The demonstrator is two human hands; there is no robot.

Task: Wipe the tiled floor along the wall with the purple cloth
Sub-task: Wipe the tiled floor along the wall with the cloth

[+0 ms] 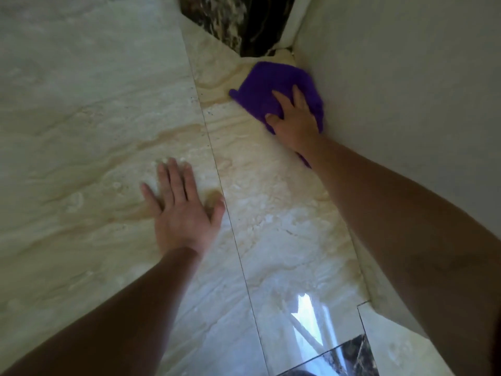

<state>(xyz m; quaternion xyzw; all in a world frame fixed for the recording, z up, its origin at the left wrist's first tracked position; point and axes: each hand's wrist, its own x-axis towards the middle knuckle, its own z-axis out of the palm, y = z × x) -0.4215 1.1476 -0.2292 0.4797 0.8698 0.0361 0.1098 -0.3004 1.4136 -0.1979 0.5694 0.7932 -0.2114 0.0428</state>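
Note:
The purple cloth (pixel 267 86) lies bunched on the cream marbled tiled floor (pixel 271 202), pressed against the foot of the white wall (pixel 401 85) on the right. My right hand (pixel 294 119) lies flat on the cloth's near part, fingers spread and pressing it down. A strip of cloth shows under my right wrist. My left hand (pixel 180 210) rests palm down on the floor to the left, fingers apart, holding nothing.
A dark mottled stone tile (pixel 238 20) lies at the far corner beyond the cloth. Another dark tile (pixel 349 356) sits at the near bottom, beside a bright reflection. A grout line (pixel 225 202) runs between my hands.

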